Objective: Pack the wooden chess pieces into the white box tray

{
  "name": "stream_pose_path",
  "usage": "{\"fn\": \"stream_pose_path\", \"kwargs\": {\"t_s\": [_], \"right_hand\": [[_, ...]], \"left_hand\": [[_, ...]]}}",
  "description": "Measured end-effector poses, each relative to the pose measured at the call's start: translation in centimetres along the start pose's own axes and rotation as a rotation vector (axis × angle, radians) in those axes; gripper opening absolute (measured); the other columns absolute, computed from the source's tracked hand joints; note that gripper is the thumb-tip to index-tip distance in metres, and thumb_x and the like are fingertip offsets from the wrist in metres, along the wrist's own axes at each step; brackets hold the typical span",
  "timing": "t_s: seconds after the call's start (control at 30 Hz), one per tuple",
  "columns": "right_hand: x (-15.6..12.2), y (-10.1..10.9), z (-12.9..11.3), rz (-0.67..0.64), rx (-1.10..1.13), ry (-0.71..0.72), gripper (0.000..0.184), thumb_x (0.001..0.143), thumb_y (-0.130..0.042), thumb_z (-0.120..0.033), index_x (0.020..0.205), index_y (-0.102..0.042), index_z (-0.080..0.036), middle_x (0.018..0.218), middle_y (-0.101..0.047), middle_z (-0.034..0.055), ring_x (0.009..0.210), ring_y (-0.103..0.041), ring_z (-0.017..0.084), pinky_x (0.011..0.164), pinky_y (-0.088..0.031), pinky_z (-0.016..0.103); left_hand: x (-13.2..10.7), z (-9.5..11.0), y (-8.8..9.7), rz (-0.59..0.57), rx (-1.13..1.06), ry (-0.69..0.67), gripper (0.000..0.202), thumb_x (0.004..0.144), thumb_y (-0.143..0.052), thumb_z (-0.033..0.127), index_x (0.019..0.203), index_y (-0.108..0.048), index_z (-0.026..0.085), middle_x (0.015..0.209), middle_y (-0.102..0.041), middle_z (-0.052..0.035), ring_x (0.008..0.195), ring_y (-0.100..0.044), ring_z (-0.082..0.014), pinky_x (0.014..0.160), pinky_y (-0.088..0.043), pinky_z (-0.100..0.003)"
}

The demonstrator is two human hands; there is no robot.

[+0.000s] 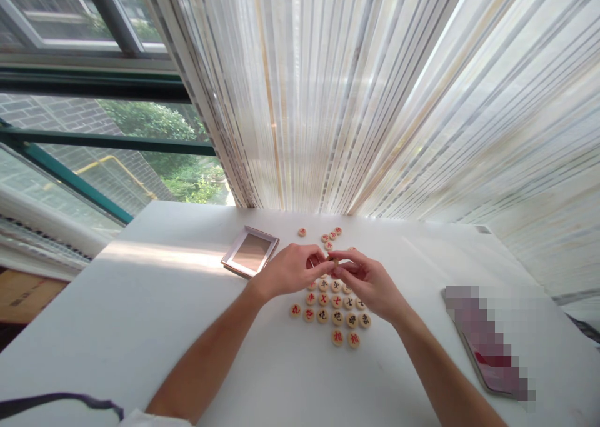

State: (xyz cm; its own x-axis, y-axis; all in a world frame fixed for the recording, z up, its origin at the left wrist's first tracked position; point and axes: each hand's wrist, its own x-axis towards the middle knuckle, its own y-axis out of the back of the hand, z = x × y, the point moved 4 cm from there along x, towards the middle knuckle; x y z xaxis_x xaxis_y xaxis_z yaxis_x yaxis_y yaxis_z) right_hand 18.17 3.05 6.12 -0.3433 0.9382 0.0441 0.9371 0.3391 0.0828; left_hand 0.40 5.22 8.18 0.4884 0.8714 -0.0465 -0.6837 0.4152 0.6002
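My left hand (296, 268) and my right hand (369, 281) meet above the table, fingertips closed on one small round Chinese chess piece (332, 259). Its marking is too small to read. Beneath and in front of my hands, wooden pieces with red and black characters lie in rows, among them a black-marked piece (337, 316) and a red-marked piece (295, 311). Closest to me sit two red pieces side by side, one of them a red piece (354, 339). Several red pieces, such as a loose one (302, 232), lie beyond my hands. My hands hide part of the rows.
An open shallow box (226, 263) stands left of my left hand on the white table (154, 327). A phone (482, 352), partly pixelated, lies at the right. String curtains (319, 102) hang along the table's far edge, with a window (107, 142) at the left.
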Motion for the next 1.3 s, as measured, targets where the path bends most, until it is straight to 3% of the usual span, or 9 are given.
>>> {"fn": "stream_pose_path", "kwargs": {"t_s": [0.1,0.33,0.53,0.83,1.1,1.3], "right_hand": [[-0.1,-0.1,-0.5,0.025,-0.035,0.05,0.032,0.091,-0.071,-0.041,0.119,-0.072,-0.024,0.112,-0.073,0.008,0.097,-0.075,0.023,0.086,-0.061,0.036],[-0.7,-0.4,-1.5,0.053,-0.193,0.17,0.027,0.095,-0.067,-0.036,0.12,-0.072,-0.028,0.105,-0.068,0.0072,0.095,-0.072,0.022,0.082,-0.063,0.036],[-0.8,-0.4,-1.9,0.081,-0.377,0.263,0.026,0.096,-0.064,-0.034,0.121,-0.071,-0.03,0.099,-0.069,0.0072,0.089,-0.07,0.023,0.074,-0.063,0.037],[-0.7,0.3,-2.0,0.063,-0.307,0.22,0.025,0.096,-0.066,-0.035,0.119,-0.072,-0.028,0.103,-0.071,0.0068,0.09,-0.072,0.022,0.084,-0.063,0.039],[-0.4,1.9,-1.7,0.115,-0.21,0.135,0.033,0.091,-0.072,-0.039,0.121,-0.072,-0.025,0.106,-0.074,0.007,0.092,-0.073,0.022,0.087,-0.064,0.04],[-0.4,1.6,-1.3,0.083,-0.115,0.086,0.033,0.091,-0.071,-0.04,0.121,-0.072,-0.025,0.108,-0.076,0.0073,0.096,-0.074,0.023,0.089,-0.063,0.041]], "left_hand": [[0.1,0.1,-0.4,0.012,-0.003,-0.022,0.043,0.093,-0.057,0.059,0.091,-0.072,0.019,0.078,-0.075,-0.0022,0.071,-0.068,-0.0174,0.066,-0.048,-0.025],[0.1,0.6,-0.5,0.061,0.029,-0.049,0.042,0.095,-0.057,0.054,0.078,-0.07,0.018,0.068,-0.072,-0.0008,0.064,-0.065,-0.0155,0.058,-0.042,-0.022],[-0.3,1.4,-0.4,0.0,0.04,-0.074,0.049,0.101,-0.044,0.052,0.079,-0.07,0.018,0.065,-0.07,-0.0004,0.059,-0.064,-0.0146,0.059,-0.043,-0.023],[-0.6,1.4,0.2,-0.133,-0.035,-0.095,0.045,0.106,-0.034,0.043,0.087,-0.066,0.019,0.079,-0.074,-0.0015,0.071,-0.07,-0.0151,0.073,-0.051,-0.025],[-0.7,0.5,2.0,-0.015,-0.018,-0.066,0.035,0.102,-0.044,0.046,0.103,-0.068,0.021,0.092,-0.075,-0.0032,0.078,-0.071,-0.0167,0.071,-0.053,-0.026],[-0.5,0.9,1.5,0.059,-0.066,-0.155,0.026,0.097,-0.06,0.04,0.113,-0.068,0.021,0.1,-0.075,-0.0033,0.085,-0.071,-0.0164,0.074,-0.055,-0.025]]}}
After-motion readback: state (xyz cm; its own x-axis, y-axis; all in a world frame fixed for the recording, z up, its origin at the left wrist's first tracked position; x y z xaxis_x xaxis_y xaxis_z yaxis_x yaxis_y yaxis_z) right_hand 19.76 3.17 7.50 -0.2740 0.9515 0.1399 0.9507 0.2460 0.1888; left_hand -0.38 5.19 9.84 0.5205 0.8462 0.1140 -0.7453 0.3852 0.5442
